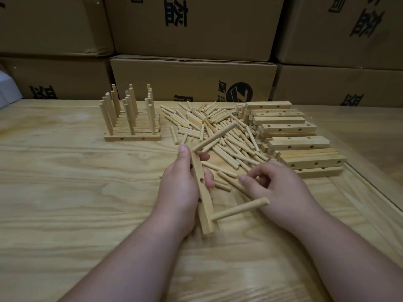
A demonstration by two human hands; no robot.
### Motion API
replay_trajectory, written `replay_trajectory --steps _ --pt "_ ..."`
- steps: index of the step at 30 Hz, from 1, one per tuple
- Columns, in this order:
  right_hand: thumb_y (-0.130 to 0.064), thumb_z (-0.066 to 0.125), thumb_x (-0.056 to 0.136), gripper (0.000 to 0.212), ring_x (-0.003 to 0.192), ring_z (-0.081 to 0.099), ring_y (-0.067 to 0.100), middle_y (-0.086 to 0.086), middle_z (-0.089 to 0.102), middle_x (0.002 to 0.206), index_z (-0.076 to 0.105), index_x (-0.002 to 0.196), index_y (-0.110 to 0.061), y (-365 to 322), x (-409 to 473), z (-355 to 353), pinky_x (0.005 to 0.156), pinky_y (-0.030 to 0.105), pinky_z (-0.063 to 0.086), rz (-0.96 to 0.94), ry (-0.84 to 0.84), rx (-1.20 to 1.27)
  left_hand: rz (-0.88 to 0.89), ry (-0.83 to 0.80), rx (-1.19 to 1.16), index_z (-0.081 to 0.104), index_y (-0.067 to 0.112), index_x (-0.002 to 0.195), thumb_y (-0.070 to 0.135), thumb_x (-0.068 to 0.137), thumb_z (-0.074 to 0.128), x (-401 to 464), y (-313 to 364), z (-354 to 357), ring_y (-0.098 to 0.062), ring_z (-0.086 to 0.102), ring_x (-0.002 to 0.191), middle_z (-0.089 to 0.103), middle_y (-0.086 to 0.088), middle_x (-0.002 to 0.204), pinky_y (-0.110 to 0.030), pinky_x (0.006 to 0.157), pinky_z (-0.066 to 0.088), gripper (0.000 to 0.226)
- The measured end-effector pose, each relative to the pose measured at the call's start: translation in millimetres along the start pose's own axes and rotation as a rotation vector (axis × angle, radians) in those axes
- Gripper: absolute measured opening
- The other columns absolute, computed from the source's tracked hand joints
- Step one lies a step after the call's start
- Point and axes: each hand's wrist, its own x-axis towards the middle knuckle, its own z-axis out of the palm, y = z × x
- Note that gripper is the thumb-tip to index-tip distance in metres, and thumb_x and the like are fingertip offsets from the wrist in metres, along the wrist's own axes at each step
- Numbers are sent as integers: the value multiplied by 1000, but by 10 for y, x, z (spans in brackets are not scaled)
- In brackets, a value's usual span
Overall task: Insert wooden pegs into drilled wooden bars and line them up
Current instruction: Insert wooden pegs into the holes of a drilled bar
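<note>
My left hand (180, 188) grips a drilled wooden bar (204, 199) held on edge above the table. Two pegs stick out of the bar to the right: one at its far end (214, 137) and one at its near end (239, 209). Empty holes show between them. My right hand (277, 188) reaches into the loose pegs (218, 127) on the table, and its thumb and fingers pinch a peg (234, 184) that lies there. Finished bars with upright pegs (130, 123) stand lined up at the back left.
A pile of drilled bars without pegs (292, 136) lies at the right, beside the loose pegs. Stacked cardboard boxes (192, 79) close off the back of the wooden table (65, 192). A raised rim (370, 192) runs along the table's right side.
</note>
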Motion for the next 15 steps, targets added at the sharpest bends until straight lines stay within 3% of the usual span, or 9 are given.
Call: replay_trajectory --steps 3,6,10,13,15 --pt "-55 71 80 19 80 50 -2 -17 49 91 66 82 -37 -20 -3 15 66 19 38 2 -75 -149 10 -20 -22 76 26 80 55 107 29 -3 -3 11 -15 49 39 57 -4 53 -23 39 43 62" --pt "-43 71 85 11 77 52 -1 -15 50 91 67 80 -34 -24 -3 5 66 17 39 10 -14 -123 10 -31 -36 77 26 86 56 107 29 2 -9 3 -14 50 40 58 -3 55 -25 39 43 61" --pt "-37 63 94 4 84 53 -9 -16 60 90 64 89 -38 -30 -31 -36 64 14 38 -5 97 116 15 -56 -50 77 27 86 56 106 30 -2 -11 -6 -13 51 44 58 -3 56 -26 41 44 59" --pt "-25 64 95 10 75 63 -1 -17 70 85 66 92 -35 -88 -77 -76 61 15 48 -53 33 403 11 -62 -61 77 28 82 55 107 31 -4 -7 -6 -14 50 43 58 -4 57 -26 39 43 58" --pt "-18 66 94 16 72 64 4 -11 72 81 68 90 -33 -130 -108 -91 63 14 49 -139 -13 465 6 -61 -55 77 28 82 56 106 33 -5 -4 -7 -14 50 43 58 -3 57 -26 39 43 58"
